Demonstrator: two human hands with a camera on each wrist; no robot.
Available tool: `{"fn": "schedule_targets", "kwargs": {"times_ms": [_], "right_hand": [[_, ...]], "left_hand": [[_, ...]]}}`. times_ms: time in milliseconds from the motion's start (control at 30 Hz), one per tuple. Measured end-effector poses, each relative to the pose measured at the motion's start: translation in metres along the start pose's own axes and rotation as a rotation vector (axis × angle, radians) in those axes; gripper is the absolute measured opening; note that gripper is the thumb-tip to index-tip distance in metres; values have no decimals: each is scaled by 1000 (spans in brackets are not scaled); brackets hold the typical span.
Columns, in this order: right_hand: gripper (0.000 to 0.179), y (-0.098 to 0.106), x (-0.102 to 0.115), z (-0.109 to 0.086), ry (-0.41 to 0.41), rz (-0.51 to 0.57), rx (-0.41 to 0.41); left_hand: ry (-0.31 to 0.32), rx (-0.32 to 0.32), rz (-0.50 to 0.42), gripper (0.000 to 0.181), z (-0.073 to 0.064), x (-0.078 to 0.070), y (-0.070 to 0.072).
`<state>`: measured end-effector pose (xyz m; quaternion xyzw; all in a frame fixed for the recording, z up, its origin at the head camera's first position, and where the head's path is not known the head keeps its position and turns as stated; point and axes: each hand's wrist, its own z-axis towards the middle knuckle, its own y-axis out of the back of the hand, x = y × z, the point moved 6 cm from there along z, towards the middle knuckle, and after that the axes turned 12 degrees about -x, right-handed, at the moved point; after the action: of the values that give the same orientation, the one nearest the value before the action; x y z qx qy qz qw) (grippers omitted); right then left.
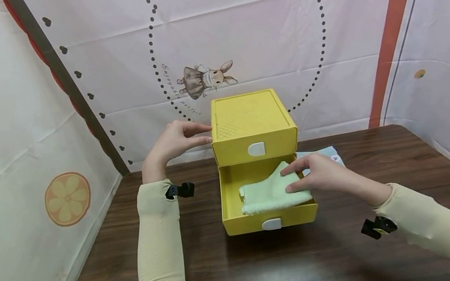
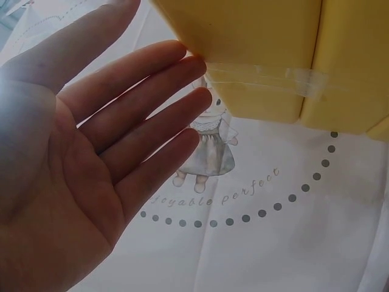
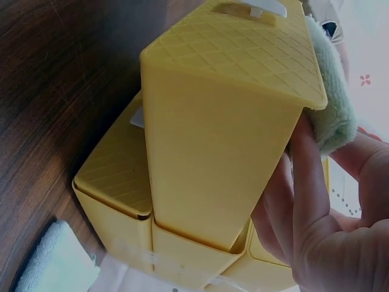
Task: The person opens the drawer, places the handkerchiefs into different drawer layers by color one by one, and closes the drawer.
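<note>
A yellow drawer cabinet (image 1: 249,113) stands toward the back of the table, its top drawer pushed in and the drawer (image 1: 239,223) below pulled out. Inside the pulled-out drawer lies a folded pale green towel (image 1: 268,193), one corner raised. My right hand (image 1: 325,173) reaches over the drawer's right side and pinches the towel between thumb and fingers. In the right wrist view, the fingers dip behind the drawer wall beside the towel (image 3: 334,91). My left hand (image 1: 175,141) is at the cabinet's upper left edge, fingertips against it, its fingers fairly straight in the left wrist view.
A light blue-white cloth (image 1: 322,153) lies on the dark wood table (image 1: 202,265), right of the cabinet. Another shut drawer (image 3: 118,176) sits beneath the pulled-out one. A printed fabric curtain (image 1: 233,33) hangs close behind and at both sides.
</note>
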<state>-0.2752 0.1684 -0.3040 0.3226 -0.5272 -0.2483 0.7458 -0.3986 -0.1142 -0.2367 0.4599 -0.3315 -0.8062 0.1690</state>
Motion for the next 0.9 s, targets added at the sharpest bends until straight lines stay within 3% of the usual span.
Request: {"fn": "schedule_targets", "kwargs": {"times_ms": [300, 567, 900], "right_hand": [[44, 1, 1, 5, -47, -21, -23], [47, -5, 3, 10, -44, -29, 22], [49, -2, 12, 12, -56, -26, 117]], "left_hand": [[1, -2, -7, 49, 0, 1, 0], [0, 0, -6, 44, 0, 2, -3], [-9, -2, -5, 52, 0, 0, -1]]}}
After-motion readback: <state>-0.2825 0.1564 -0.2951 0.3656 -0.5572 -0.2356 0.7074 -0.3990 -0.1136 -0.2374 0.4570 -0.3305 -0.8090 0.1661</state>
